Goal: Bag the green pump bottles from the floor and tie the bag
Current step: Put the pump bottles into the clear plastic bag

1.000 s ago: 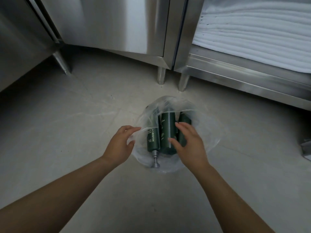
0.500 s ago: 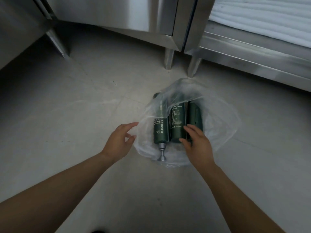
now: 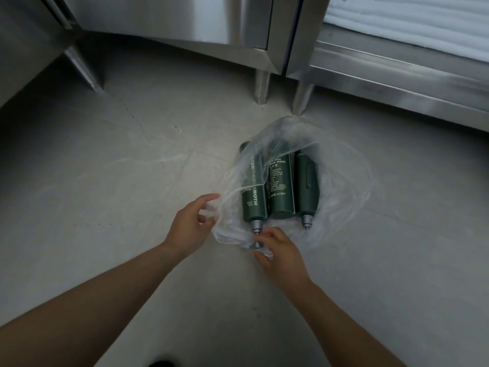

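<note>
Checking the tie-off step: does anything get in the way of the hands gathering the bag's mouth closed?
Possibly. The left bottle has its pump neck poking toward the near rim of the clear bag, right where the right hand is working. The left hand holds the rim's left side, unobstructed.

left bottle (image 3: pixel 254 200) pump tip behind right hand (image 3: pixel 281 256), cabinets (image 3: pixel 169 19) cropped

Three green bottles (image 3: pixel 280 186) lie in a clear bag (image 3: pixel 341 186) on the floor (image 3: pixel 105 181).
</note>
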The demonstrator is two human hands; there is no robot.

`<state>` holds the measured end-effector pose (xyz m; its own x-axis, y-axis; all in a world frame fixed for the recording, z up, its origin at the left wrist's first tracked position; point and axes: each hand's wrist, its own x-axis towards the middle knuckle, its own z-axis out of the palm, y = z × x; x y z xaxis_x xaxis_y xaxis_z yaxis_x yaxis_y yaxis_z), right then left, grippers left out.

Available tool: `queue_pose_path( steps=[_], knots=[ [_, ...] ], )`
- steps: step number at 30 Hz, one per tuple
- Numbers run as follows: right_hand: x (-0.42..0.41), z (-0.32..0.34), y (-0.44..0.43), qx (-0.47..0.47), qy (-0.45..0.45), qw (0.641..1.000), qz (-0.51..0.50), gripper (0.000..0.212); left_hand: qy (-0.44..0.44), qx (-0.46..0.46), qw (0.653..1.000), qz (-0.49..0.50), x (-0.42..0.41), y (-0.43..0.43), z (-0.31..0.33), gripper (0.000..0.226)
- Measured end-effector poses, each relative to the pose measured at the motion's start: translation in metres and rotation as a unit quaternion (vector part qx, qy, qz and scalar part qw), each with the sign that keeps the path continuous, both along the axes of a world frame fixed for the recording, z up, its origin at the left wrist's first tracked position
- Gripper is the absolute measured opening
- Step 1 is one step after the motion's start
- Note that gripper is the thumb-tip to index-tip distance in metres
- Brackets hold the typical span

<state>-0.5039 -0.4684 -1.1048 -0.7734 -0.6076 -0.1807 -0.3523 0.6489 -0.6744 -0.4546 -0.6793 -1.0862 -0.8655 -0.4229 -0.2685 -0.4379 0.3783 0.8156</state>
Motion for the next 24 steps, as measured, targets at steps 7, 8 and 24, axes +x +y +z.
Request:
queue_pose_path(
  steps=[7,8,24],
  knots=[
    [0.000,-0.003,-0.005,0.022,0.010,1.000,0.020,0.024,-0.002,-0.002,1.000,-0.001,0.002,0.002,0.006,0.042],
    [-0.002,0.001,-0.005,0.019,0.012,1.000,0.021,0.022,0.000,-0.002,1.000,0.001,0.001,0.002,0.007,0.041],
    [-0.068,0.052,-0.011,-0.042,0.040,0.995,-0.085,0.022,0.093,0.073,0.989,0.089,-0.013,0.010,0.036,0.022]
  ],
)
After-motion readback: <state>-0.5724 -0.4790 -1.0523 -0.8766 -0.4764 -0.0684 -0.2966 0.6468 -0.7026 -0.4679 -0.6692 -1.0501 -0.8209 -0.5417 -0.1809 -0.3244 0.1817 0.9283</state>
